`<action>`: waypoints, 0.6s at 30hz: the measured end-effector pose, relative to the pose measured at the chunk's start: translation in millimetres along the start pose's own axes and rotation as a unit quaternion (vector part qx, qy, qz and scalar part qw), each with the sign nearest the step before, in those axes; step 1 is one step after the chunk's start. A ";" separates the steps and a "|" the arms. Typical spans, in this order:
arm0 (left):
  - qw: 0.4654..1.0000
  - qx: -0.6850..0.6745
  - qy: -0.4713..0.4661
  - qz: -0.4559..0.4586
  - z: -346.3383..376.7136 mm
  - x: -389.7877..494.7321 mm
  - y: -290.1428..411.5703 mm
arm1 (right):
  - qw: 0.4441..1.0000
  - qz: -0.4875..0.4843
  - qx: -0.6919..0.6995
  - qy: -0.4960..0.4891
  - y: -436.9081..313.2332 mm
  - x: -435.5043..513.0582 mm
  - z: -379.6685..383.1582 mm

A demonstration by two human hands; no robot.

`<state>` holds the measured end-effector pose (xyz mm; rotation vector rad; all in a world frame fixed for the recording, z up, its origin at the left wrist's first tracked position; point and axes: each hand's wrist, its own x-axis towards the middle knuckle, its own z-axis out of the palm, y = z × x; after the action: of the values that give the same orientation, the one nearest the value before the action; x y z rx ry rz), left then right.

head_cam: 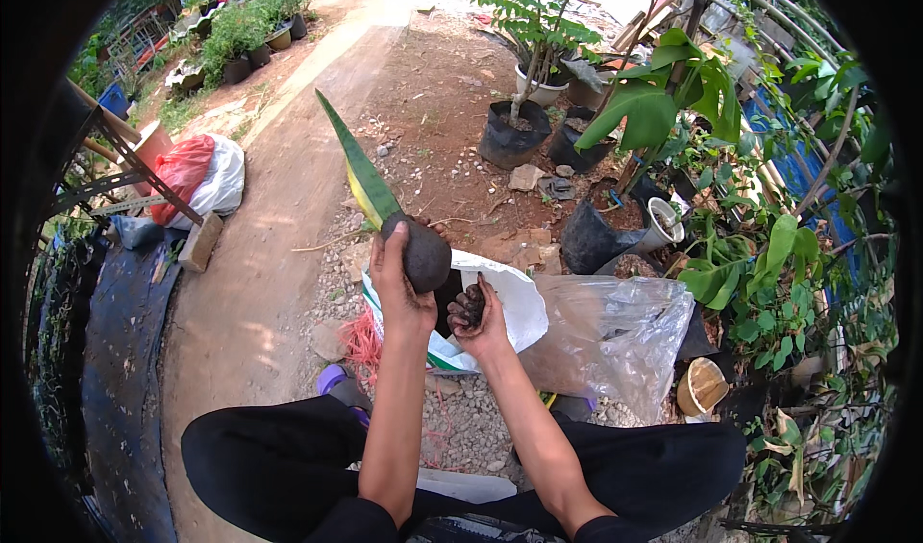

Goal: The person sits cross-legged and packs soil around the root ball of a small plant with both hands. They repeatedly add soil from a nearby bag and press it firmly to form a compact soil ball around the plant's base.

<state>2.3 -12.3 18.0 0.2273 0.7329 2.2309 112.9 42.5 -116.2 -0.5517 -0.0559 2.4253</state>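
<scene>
My left hand (396, 276) grips a dark, rounded ball of soil (427, 258). A snake plant leaf (364, 175), green with a yellow edge, rises from the ball and tilts up to the left. Close on the right, my right hand (477, 316) is palm up with curled fingers blackened by soil. Whether anything lies inside those fingers cannot be made out. Both hands are above an open white sack (515, 305) with a dark interior, partly hidden behind them.
Clear plastic sheeting (613, 334) lies right of the sack, near a small tan pot (701, 386). Pink raffia strands (360, 341) lie left of it. Black planting bags (513, 136) with plants stand ahead. At left are a concrete block (200, 242) and a red bag (180, 175).
</scene>
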 end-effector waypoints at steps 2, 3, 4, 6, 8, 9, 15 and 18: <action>1.000 -0.001 -0.007 -0.002 2.3 0.0 -4.7 | 1.000 -0.008 -0.012 0.004 0.0 -3.0 -2.6; 1.000 0.001 -0.009 -0.005 3.1 -0.3 -7.4 | 0.999 -0.016 -0.012 0.037 -0.3 -4.2 -3.2; 1.000 -0.002 -0.011 -0.010 4.1 -0.6 -10.6 | 0.999 -0.016 -0.010 0.031 -2.4 -5.9 -3.2; 1.000 -0.008 -0.016 -0.016 5.3 -1.7 -16.4 | 0.998 -0.025 -0.039 0.042 -4.9 -8.4 -1.3; 1.000 -0.001 -0.012 -0.025 6.2 -3.4 -20.9 | 0.998 -0.032 -0.043 0.017 -5.4 -11.2 2.4; 0.999 0.002 -0.013 -0.029 6.8 -4.1 -22.4 | 0.998 -0.038 -0.052 0.004 -4.8 -11.8 4.6; 0.999 -0.006 -0.019 -0.034 12.2 -8.7 -24.0 | 0.996 -0.058 -0.062 0.020 -3.4 -13.1 8.3; 0.999 -0.014 -0.017 -0.030 14.3 -7.2 -21.5 | 0.996 -0.025 -0.070 -0.057 -8.0 -14.6 7.9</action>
<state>25.9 0.5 17.9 0.2256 0.6818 2.1748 124.7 40.8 -102.2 -0.4666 -0.2868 2.4149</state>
